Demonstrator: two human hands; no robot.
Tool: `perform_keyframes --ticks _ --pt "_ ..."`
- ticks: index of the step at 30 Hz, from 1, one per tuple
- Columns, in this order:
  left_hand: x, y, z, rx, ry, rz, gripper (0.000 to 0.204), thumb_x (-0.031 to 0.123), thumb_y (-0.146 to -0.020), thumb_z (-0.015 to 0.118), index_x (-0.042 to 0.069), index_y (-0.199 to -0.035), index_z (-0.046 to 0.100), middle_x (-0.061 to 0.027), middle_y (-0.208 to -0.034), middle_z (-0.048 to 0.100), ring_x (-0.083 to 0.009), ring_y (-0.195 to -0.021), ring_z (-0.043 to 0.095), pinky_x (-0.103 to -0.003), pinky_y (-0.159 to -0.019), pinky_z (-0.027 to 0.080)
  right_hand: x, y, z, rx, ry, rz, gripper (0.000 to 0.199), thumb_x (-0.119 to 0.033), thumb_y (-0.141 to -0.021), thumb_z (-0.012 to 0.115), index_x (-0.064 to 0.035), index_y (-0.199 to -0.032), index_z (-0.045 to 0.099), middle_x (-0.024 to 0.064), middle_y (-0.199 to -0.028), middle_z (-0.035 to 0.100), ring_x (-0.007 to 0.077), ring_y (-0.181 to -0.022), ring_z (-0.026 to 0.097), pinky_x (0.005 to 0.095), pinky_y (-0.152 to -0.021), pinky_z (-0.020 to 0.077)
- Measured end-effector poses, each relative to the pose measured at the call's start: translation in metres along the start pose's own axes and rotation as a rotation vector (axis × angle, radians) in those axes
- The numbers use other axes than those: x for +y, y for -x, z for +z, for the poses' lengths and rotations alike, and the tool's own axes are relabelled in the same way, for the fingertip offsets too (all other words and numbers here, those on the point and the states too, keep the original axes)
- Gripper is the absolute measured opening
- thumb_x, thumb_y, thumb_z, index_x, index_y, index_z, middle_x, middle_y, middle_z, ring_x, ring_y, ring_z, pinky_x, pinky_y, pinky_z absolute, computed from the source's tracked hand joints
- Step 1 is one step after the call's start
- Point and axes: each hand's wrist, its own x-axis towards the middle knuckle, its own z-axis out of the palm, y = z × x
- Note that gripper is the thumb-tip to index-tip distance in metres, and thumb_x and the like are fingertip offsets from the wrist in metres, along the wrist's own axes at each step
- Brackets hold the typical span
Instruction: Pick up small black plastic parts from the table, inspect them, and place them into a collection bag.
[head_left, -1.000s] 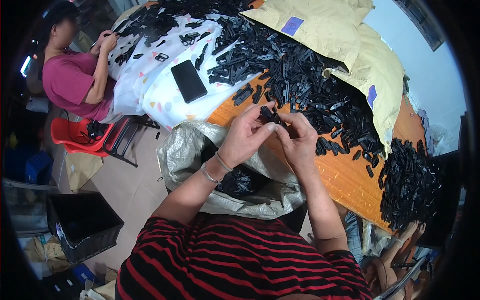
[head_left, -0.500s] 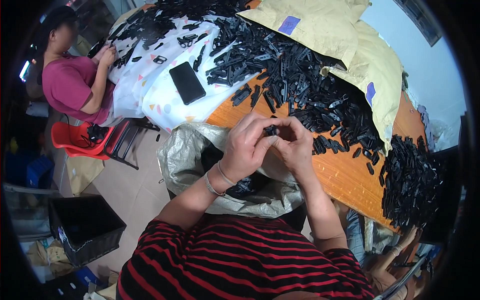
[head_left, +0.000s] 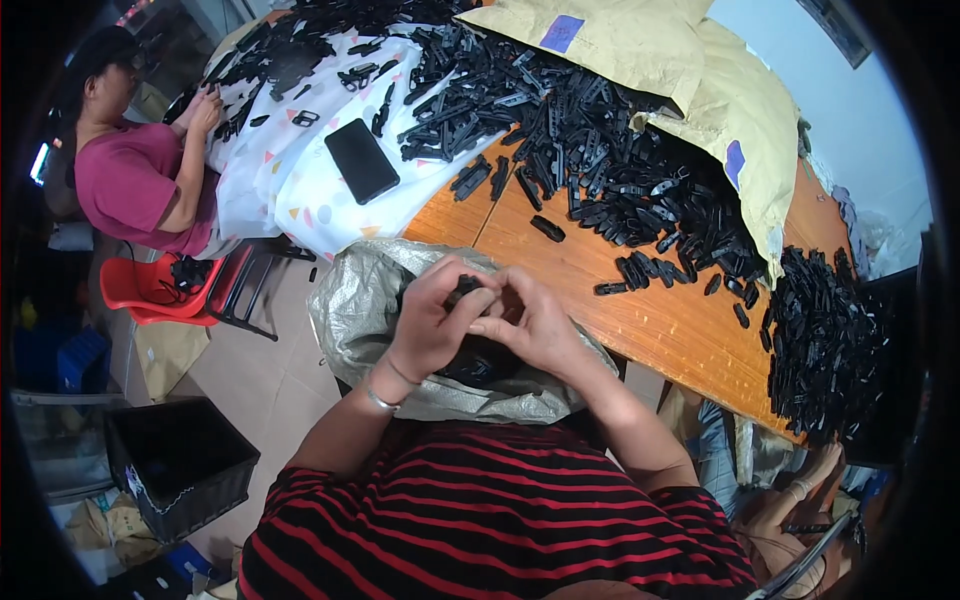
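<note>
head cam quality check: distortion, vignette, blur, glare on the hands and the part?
Head view: strong fisheye, the table edge bows and the corners go black. Lighting is even and soft, no hard shadows or glare. Left hand and right hand are reasonably sharp at centre; the small black part between the fingertips shows little detail, dark on dark over the grey sack.

Red-and-black striped shirt (head_left: 500, 520), silver bracelet (head_left: 382, 399) on left wrist

**Black parts, orange table**

Black plastic parts (head_left: 600, 180) are covering an orange-brown table (head_left: 640, 320) at centre. Upper left, a white cloth (head_left: 290, 190) is showing coloured triangles. Red-and-black stripes are filling the shirt (head_left: 480, 520) below. A grey sack (head_left: 360, 310) is sitting mid-frame.
</note>
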Motion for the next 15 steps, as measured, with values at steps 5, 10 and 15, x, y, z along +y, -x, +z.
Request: perform_keyframes --ticks 5,10,15 --pt "0.006 0.010 -0.038 -0.291 -0.481 -0.094 0.026 0.014 -0.081 0.072 0.002 -0.103 0.065 -0.0076 -0.081 0.062 -0.0204 -0.071 0.060 -0.030 -0.066 0.049 0.017 -0.015 -0.042 0.103 0.367 -0.058 0.028 -0.017 -0.078 0.077 -0.0027 -0.100 0.066 0.0091 -0.084 0.066 0.0164 -0.072 0.064 0.0304 -0.066 0.0508" --pt "-0.023 -0.044 -0.028 0.026 -0.505 0.005 0.026 0.014 -0.081 0.072 0.004 -0.104 0.066 -0.0109 -0.084 0.062 -0.0247 -0.070 0.063 -0.033 -0.067 0.052 0.025 -0.041 -0.059 0.304 0.791 -0.051 0.023 -0.014 -0.078 0.072 -0.0041 -0.098 0.066 0.0135 -0.093 0.059 0.0318 -0.077 0.064 0.0415 -0.069 0.0511" --pt "-0.077 -0.101 -0.007 0.021 -0.827 0.048 0.022 0.014 -0.078 0.072 0.003 -0.096 0.067 -0.0137 -0.090 0.061 -0.0327 -0.082 0.063 -0.041 -0.074 0.051 0.055 -0.055 -0.069 0.248 1.004 -0.073 0.026 -0.015 -0.076 0.071 -0.0088 -0.101 0.067 0.0143 -0.096 0.059 0.0362 -0.084 0.062 0.0445 -0.071 0.0509"
